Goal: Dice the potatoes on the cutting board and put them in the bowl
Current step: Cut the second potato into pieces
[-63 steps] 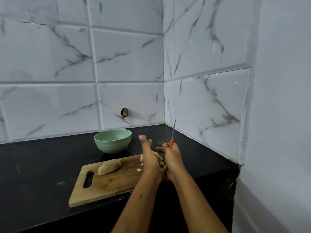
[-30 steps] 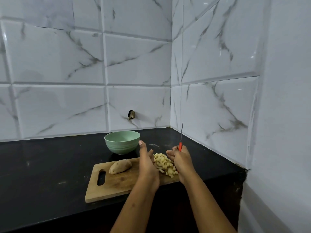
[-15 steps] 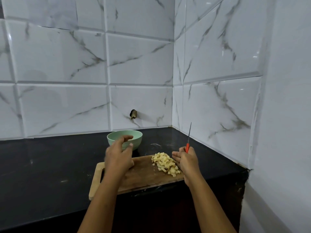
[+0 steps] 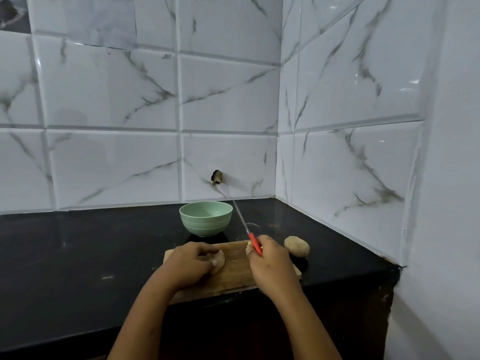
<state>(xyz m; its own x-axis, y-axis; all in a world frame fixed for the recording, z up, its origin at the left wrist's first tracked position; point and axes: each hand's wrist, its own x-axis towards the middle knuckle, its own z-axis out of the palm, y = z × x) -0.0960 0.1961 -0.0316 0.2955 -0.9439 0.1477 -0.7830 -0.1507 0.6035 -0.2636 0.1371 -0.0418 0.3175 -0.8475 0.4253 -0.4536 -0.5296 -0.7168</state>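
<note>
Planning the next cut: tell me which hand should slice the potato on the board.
Right. The right hand grips the red-handled knife, while the left hand holds the potato on the cutting board, so the right is probably better placed to cut.

The left hand (image 4: 192, 261) lay knuckles-up, fingers curled round a potato (image 4: 221, 258). The right hand (image 4: 271, 261), at its 3 o'clock, gripped a knife (image 4: 255, 245) pointing toward 11 o'clock.

The left hand (image 4: 192, 261) covers most of one potato (image 4: 220, 260), the right hand (image 4: 270, 259) nearly all of what seem diced pieces (image 4: 249, 243).
</note>
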